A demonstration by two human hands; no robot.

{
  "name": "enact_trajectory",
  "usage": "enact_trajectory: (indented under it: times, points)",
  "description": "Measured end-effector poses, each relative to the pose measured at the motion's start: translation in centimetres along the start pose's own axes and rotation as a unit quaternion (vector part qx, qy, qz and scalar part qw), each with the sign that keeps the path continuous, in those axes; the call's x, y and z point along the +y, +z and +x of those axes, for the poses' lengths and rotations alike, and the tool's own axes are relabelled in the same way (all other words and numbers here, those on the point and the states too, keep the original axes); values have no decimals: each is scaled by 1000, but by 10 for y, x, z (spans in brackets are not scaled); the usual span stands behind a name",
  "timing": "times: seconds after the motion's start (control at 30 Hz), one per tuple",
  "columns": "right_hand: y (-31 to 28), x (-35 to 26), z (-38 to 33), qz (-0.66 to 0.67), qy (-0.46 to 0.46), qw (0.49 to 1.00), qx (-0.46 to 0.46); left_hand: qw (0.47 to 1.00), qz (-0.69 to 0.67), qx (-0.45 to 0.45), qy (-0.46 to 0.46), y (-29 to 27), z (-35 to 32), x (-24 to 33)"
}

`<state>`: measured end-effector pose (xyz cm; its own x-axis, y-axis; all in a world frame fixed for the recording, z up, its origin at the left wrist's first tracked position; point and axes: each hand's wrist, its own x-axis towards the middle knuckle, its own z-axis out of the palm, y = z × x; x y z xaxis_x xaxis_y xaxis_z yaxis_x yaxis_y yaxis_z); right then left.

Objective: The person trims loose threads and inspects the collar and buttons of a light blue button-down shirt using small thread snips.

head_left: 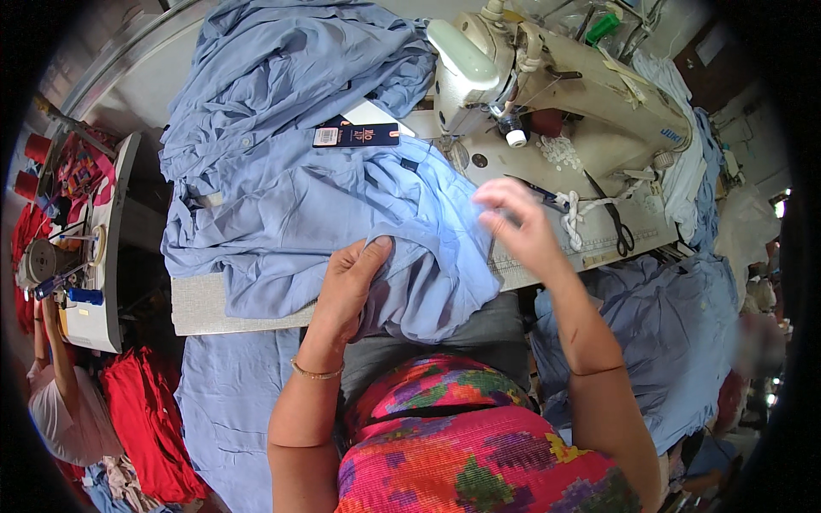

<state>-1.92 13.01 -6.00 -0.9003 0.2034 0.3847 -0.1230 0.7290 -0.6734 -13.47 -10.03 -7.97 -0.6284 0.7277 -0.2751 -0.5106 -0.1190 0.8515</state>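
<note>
Blue shirt (342, 205) lies heaped on the table (201, 303), its front edge gripped by the left hand (351, 286). The right hand (517, 227) hovers blurred beside the sewing machine (547, 94); whether its pinched fingers hold anything is unclear.

Under my left-hand fingers (368, 256): light blue shirt (342, 197), thin woven cloth, matt, softly creased. Far right: sewing machine (547, 77), cream enamelled metal, smooth, slightly glossy. Scissors (617, 218), dark metal. Cord (575, 214), white, twisted, rough. Table (201, 303) edge near left: grey, matt, fine-grained.
</note>
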Motion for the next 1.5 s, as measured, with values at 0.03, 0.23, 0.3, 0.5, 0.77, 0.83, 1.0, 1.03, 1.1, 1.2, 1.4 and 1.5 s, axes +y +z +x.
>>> enact_trajectory:
  times: [0.03,0.23,0.3,0.5,0.77,0.83,1.0,1.03,1.1,1.2,1.4,1.5]
  points:
    - [11,-19,1,133,-14,989,-55,1000,8,4,-4,1,0,0]
    - [41,-52,19,58,-112,987,-98,998,53,-20,-1,-4,-2,1]
    - [40,-47,21,66,-124,983,-118,998,60,-14,3,-1,-3,2]
    - [36,-48,24,44,-116,981,-151,997,73,-32,23,-3,-1,-3]
    - [36,-48,21,-164,-241,950,-112,999,49,-3,19,-2,1,-4]
    - [36,-46,20,-185,-260,943,-95,999,44,0,20,1,0,-2]
    - [41,-45,21,-116,-263,957,-45,998,51,-18,21,-7,3,-6]
    - [42,-45,20,-45,-220,972,-64,998,58,-21,27,-5,2,-4]
    - [43,-46,17,99,-131,981,-104,995,89,-28,24,-6,1,-2]
    - [49,-43,16,225,-100,958,-148,992,117,-45,13,-9,3,-1]
    - [52,-32,14,-108,-268,944,-159,996,77,-32,41,-8,0,-8]
    - [47,1,25,-145,-189,970,-58,996,75,17,46,-1,-3,-7]
